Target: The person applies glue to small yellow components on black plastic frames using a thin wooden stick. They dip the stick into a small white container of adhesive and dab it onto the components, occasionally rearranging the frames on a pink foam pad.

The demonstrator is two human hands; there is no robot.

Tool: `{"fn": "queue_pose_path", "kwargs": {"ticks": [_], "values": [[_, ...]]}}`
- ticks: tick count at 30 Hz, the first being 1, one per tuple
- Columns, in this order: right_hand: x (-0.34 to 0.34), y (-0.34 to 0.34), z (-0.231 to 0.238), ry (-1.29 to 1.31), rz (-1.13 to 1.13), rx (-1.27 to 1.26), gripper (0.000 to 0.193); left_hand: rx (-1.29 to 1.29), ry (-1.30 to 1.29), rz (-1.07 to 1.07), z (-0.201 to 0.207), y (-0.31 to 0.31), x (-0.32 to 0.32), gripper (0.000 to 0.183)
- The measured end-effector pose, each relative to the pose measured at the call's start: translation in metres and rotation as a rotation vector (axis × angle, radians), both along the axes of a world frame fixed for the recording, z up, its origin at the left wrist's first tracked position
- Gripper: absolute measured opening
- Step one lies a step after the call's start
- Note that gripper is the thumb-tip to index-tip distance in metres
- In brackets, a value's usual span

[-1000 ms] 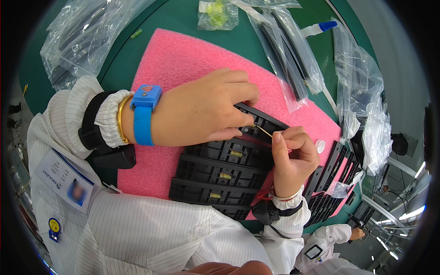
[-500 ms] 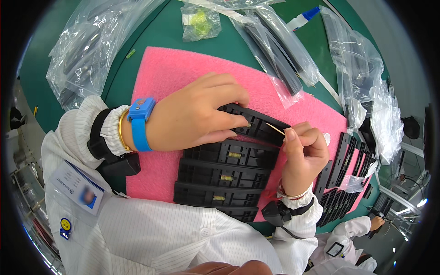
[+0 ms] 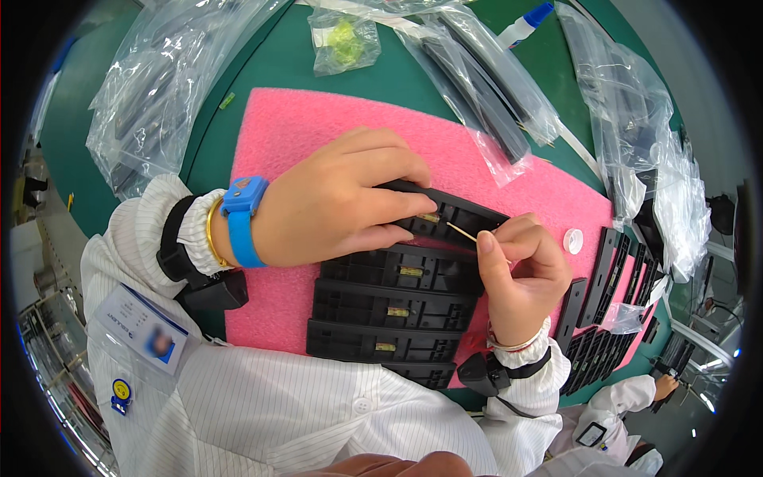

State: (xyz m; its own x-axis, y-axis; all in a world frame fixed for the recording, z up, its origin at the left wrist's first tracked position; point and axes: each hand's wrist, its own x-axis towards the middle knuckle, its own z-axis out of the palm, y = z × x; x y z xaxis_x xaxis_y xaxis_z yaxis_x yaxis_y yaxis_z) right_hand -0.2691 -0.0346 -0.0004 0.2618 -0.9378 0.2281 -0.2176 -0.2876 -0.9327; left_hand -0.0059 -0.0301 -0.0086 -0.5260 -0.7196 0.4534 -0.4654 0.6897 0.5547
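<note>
My left hand (image 3: 342, 195) is closed on the left part of a long black plastic piece (image 3: 469, 219), fingers over its far edge and thumb at its near edge. A small yellowish level vial (image 3: 430, 217) sits in the piece beside my left fingertips. Pinched in my right hand (image 3: 524, 278) is a thin wooden toothpick (image 3: 461, 231), its tip pointing left, just right of the vial. I cannot tell whether the tip touches the piece. Toward me lie several similar black pieces (image 3: 445, 314) in a stack of rows, with a vial visible in most.
A pink foam mat (image 3: 278, 119) lies under the work on a green table (image 3: 246, 71). A small white cap (image 3: 573, 241) is to the right, near more black pieces (image 3: 592, 350). Plastic bags (image 3: 151, 103) and a blue-capped bottle (image 3: 524, 25) lie beyond. Another person's hand (image 3: 666, 387) is at far right.
My right hand has brought the toothpick's tip left, closer to the vial. My left fingers have shifted slightly, and more of the vial shows. The whole view has shifted a little.
</note>
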Motion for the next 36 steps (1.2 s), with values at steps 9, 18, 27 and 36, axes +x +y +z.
{"fn": "queue_pose_path", "kwargs": {"ticks": [9,18,27,36], "values": [[0.003,-0.0012,-0.0052,0.03,0.009,0.029,0.023,0.074,0.005,-0.018,-0.005,-0.001,0.0013,0.04],[0.0031,-0.0019,-0.0045,0.09,0.015,0.007,0.024,0.078,-0.005,-0.027,-0.0055,-0.0023,0.0004,0.038],[0.0049,-0.0016,-0.0047,0.087,0.01,0.016,0.024,0.072,-0.011,-0.035,-0.0076,-0.0017,0.0017,0.039],[0.0051,-0.0014,-0.0037,0.106,0.009,0.024,0.024,0.086,-0.008,-0.031,-0.0091,-0.0015,0.0008,0.038]]}}
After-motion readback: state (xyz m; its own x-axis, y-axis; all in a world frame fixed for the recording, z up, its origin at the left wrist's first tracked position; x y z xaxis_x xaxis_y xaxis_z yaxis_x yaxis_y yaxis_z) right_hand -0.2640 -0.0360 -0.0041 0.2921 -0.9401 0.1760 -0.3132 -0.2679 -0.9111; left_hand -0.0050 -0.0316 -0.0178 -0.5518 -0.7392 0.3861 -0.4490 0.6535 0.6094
